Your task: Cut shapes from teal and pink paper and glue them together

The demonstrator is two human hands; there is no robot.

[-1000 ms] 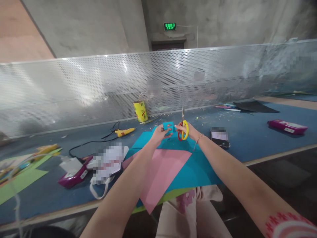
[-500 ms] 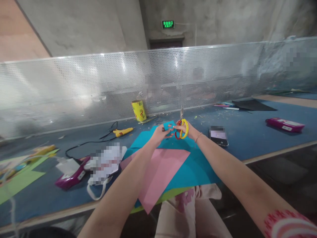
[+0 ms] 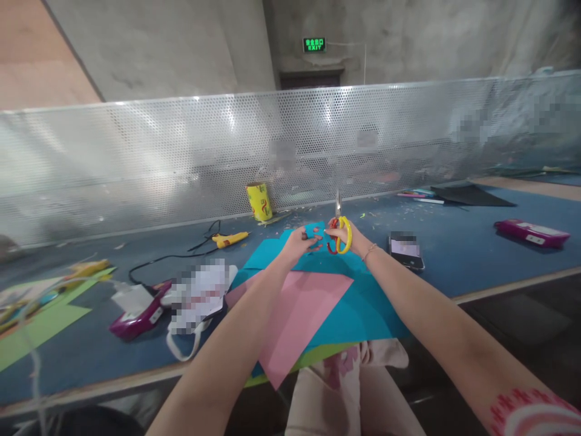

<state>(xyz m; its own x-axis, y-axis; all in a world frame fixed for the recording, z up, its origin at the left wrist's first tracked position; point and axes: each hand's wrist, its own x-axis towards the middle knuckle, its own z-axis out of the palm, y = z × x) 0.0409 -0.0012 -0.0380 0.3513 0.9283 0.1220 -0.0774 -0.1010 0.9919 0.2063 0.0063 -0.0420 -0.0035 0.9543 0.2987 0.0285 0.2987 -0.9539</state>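
Note:
A small piece of blue paper (image 3: 316, 227) is pinched in my left hand (image 3: 299, 242), above larger blue sheets. My right hand (image 3: 351, 238) has the scissors (image 3: 344, 235), with one yellow and one red handle loop; their blades point away from me. The right fingertips reach the edge of the blue piece. Below my hands lie a pink sheet (image 3: 299, 309) and a large blue sheet (image 3: 363, 309), with a green sheet (image 3: 318, 354) showing under them at the table's front edge.
Left of the sheets are a yellow glue gun (image 3: 230, 240) with a black cord, a purple power strip (image 3: 138, 321) and a white pouch-like item (image 3: 204, 297). A yellow cylinder (image 3: 259, 201) stands by the perforated metal screen (image 3: 181, 157). To the right lie a phone (image 3: 406, 249) and another purple strip (image 3: 531, 233).
The whole view has shifted slightly, so things appear a little further right. My hands keep the blue piece and the scissors in nearly the same pose.

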